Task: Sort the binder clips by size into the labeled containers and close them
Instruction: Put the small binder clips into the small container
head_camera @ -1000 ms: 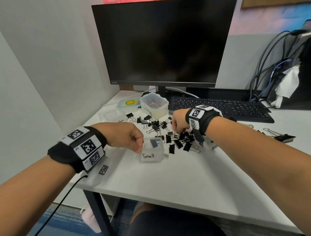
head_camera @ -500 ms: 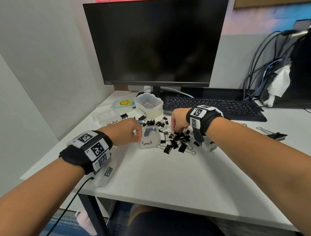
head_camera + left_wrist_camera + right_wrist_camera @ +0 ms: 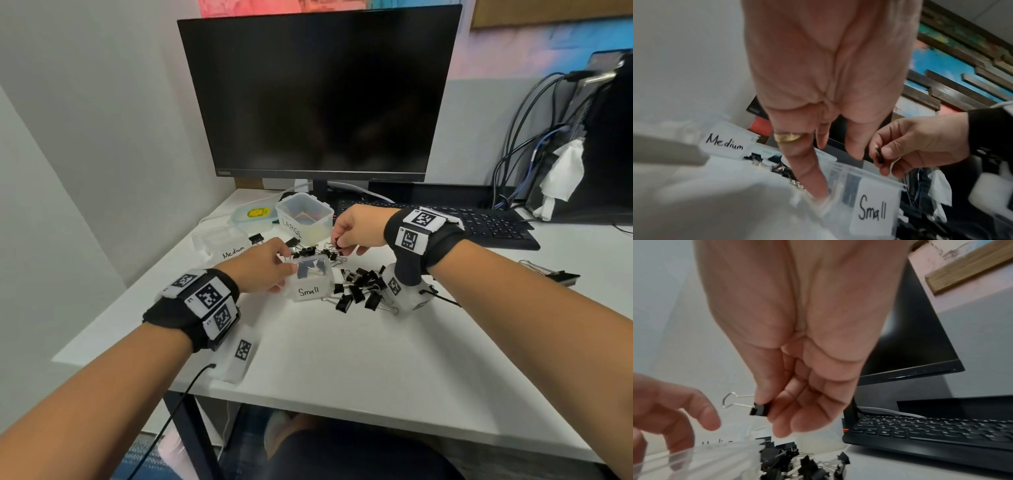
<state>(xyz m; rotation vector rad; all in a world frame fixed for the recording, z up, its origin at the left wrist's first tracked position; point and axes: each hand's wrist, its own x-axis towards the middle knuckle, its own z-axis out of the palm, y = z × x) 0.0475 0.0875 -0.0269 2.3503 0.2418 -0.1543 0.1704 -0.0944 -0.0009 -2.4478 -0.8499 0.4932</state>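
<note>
A small binder clip [image 3: 758, 409] was pinched by its black body between the thumb and forefinger of the right hand [image 3: 359, 230], wire handles pointing away, above the far edge of the container marked Small [image 3: 310, 281]. The left hand [image 3: 263, 265] was held against the left side of that container; its fingers lay extended along the wall, and a firm grip could not be confirmed from the blurred wrist view.

It was judged that the clip should be carried directly over the open mouth and released low, so that it would not bounce off the rim, and that the container should be kept steady by the left hand meanwhile. A size check against the loose pile [image 3: 359, 287] was considered advisable before release.

The pile was noted just right of the Small container. Containers marked Medium [image 3: 219, 240] and Large [image 3: 305, 216] stood further back, with a lid [image 3: 255, 214] beside the latter. No container was closed.

The work was done on a white desk [image 3: 342, 359] set against a pale wall. A dark monitor [image 3: 318, 92], a black keyboard [image 3: 493, 226], cables [image 3: 520, 137] and further clips at the right edge [image 3: 548, 272] were recorded.
</note>
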